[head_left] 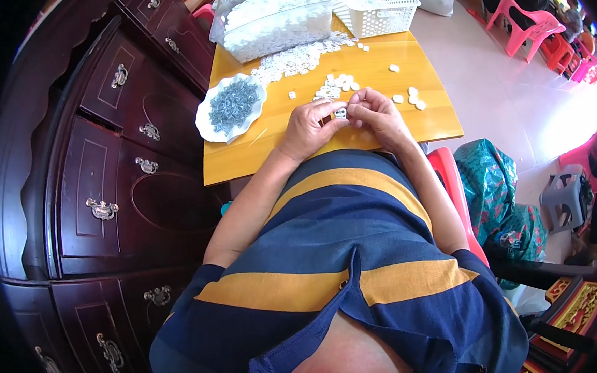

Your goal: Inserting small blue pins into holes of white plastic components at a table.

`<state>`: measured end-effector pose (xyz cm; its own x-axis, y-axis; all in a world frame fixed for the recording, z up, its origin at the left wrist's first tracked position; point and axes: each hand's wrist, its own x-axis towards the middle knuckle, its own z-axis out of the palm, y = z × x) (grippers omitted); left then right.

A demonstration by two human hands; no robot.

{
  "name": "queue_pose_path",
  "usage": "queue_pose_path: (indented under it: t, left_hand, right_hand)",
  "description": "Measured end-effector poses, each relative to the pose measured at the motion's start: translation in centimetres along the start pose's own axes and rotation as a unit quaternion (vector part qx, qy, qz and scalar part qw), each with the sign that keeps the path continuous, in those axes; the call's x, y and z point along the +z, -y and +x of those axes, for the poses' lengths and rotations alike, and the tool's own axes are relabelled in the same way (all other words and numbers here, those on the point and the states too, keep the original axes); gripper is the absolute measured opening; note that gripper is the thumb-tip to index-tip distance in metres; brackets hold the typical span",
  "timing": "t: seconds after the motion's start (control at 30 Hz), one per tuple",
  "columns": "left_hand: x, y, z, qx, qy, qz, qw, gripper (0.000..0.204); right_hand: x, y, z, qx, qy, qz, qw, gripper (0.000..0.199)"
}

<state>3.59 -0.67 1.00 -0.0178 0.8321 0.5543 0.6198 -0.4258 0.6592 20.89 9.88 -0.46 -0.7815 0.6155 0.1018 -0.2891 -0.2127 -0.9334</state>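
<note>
My left hand (310, 127) is closed, pinching a small white plastic piece with dark spots (340, 113) between thumb and index finger. Over the near part of the wooden table, my right hand (380, 118) meets it, its thumb and fingertips pressed together at the piece's right side. Whether the right fingers hold a separate tiny part is hidden. Just beyond the hands is a small heap of white pieces (337, 85). Left of them, a scalloped white plate (259, 95) carries a pile of tiny grey-blue parts (232, 104). A thin pale stick (258, 137) lies beside the plate.
A clear bin (276, 43) full of white pieces stands at the far edge, with loose pieces (294, 60) spilled before it. Beside it is a white perforated basket (391, 22). Dark wooden drawers (138, 135) border the left; a green bag (486, 182) sits at right.
</note>
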Motion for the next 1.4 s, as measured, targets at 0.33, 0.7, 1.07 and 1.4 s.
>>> queue_pose_path:
  t: [0.33,0.7,1.07,1.4]
  left_hand:
    - [-0.4,-0.8,0.2,-0.002,0.017,0.037,0.999,0.027]
    - [-0.1,-0.2,0.0,0.026,-0.007,0.034,0.999,0.027]
    - [0.3,-2.0,2.2,-0.077,0.009,0.050,0.996,0.024]
    - [1.8,-1.0,4.6,-0.151,0.064,0.020,0.986,0.027]
  right_hand:
    - [0.0,-0.4,0.3,-0.007,-0.006,-0.004,1.000,0.012]
    - [0.3,-0.2,0.2,0.002,-0.005,-0.008,1.000,0.012]
    - [-1.4,1.2,-0.3,0.031,-0.071,0.026,0.997,0.009]
    - [-2.1,2.6,-0.6,0.062,-0.143,0.071,0.985,0.009]
